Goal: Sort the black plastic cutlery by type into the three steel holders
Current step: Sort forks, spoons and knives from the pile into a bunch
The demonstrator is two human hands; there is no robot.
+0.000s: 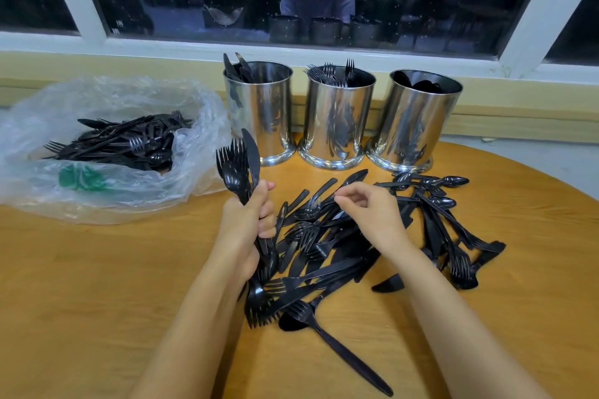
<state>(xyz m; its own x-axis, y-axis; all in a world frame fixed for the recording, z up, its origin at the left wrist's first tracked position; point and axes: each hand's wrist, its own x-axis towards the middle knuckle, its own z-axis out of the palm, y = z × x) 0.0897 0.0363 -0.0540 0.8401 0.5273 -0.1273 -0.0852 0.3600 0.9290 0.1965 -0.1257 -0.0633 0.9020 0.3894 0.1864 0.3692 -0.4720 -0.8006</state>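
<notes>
- Loose pile of black plastic forks, knives and spoons: lies on the desk in front of the holders, beneath and around both hands.
- Left hand: clenched round an upright bundle of black plastic cutlery, with fork tines and a knife blade pointing up.
- Right hand: over the pile, fingers curled, thumb and forefinger close together. Whether they pinch a piece cannot be told.
- Three cylindrical polished steel holders stand in a row at the far side: left holder with knives, middle holder with forks, right holder with spoons.
- Crumpled clear plastic bag: lies open left of the holders, with more black cutlery inside.
- Round wooden desk: carries everything.
- White-framed window: behind the desk.
</notes>
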